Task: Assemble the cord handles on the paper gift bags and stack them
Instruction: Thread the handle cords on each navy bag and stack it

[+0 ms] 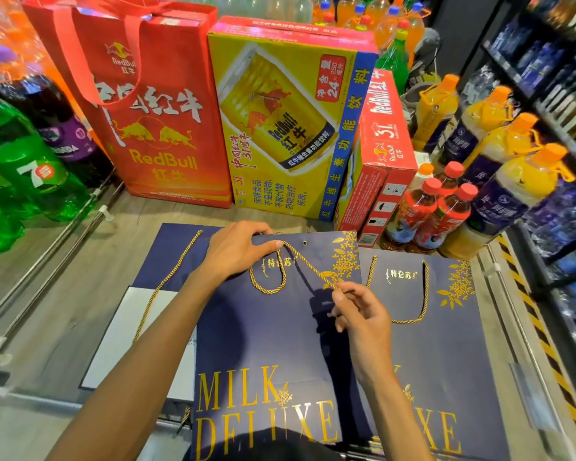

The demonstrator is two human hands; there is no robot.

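Left hand (236,247) clamps top edge of navy gift bag (263,334), fingers curled over rim by cord's threaded end; right hand (363,314) pinches gold cord (300,261) near free end, thumb against fingertips; bag flat, overlapping corded bag (446,344) at right

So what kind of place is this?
Probably a shop's drinks aisle: shelves of bottles on the right, Red Bull cartons ahead, large soda bottles on the left. The left hand holds the gift bag at its top; the right hand pinches its gold cord.
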